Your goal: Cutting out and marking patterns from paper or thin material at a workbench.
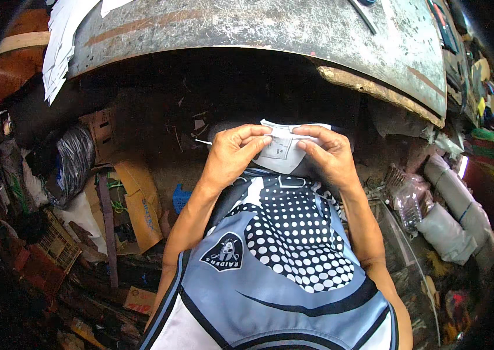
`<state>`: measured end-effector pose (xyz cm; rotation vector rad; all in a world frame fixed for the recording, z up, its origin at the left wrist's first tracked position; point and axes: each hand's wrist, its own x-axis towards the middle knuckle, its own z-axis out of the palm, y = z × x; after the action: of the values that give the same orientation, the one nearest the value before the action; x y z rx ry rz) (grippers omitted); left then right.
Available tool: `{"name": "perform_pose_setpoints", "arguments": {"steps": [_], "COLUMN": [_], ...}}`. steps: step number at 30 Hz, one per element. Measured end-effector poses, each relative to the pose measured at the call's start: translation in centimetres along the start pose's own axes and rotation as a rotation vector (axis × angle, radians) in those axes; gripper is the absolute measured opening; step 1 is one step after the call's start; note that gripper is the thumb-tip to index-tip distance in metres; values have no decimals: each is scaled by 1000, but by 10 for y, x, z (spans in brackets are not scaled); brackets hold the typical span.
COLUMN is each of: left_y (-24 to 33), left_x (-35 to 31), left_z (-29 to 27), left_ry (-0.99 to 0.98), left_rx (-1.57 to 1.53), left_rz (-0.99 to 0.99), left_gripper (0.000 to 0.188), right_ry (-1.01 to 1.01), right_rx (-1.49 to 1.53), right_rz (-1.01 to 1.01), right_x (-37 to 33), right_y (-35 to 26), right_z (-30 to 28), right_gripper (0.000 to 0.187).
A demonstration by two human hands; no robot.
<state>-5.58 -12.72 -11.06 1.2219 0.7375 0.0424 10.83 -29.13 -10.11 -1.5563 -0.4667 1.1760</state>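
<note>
Between my two hands is a white printed paper (280, 153), held above my lap with a crease or rolled edge running across it. My left hand (235, 153) pinches its left side between thumb and fingers. On the right side, my right hand (330, 150) grips it the same way, thumb toward me. Past the left hand a thin white tip (203, 142) sticks out; whether it belongs to the paper or is a separate stick, I cannot tell. Part of the paper is hidden behind my fingers.
A worn metal-topped table (229, 26) stands ahead, with white paper sheets (63, 49) hanging over its left corner. Cardboard (139, 204), a black plastic bag (74, 157) and a crate (57, 242) lie at left. Clear plastic bottles (404, 198) and a grey roll (463, 198) lie at right.
</note>
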Motion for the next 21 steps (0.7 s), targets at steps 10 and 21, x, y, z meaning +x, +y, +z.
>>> {"name": "perform_pose_setpoints", "arguments": {"steps": [10, 21], "left_y": [-1, -1], "left_x": [-1, -1], "left_z": [1, 1], "left_ry": [8, 40], "left_rx": [-6, 45], "left_rz": [-15, 46], "left_gripper": [22, 21], "right_ry": [12, 5], "right_rx": [-22, -59], "right_rz": [4, -34], "right_x": [-2, 1], "right_y": [-5, -4], "right_z": [2, 2], "right_gripper": [25, 25]}}
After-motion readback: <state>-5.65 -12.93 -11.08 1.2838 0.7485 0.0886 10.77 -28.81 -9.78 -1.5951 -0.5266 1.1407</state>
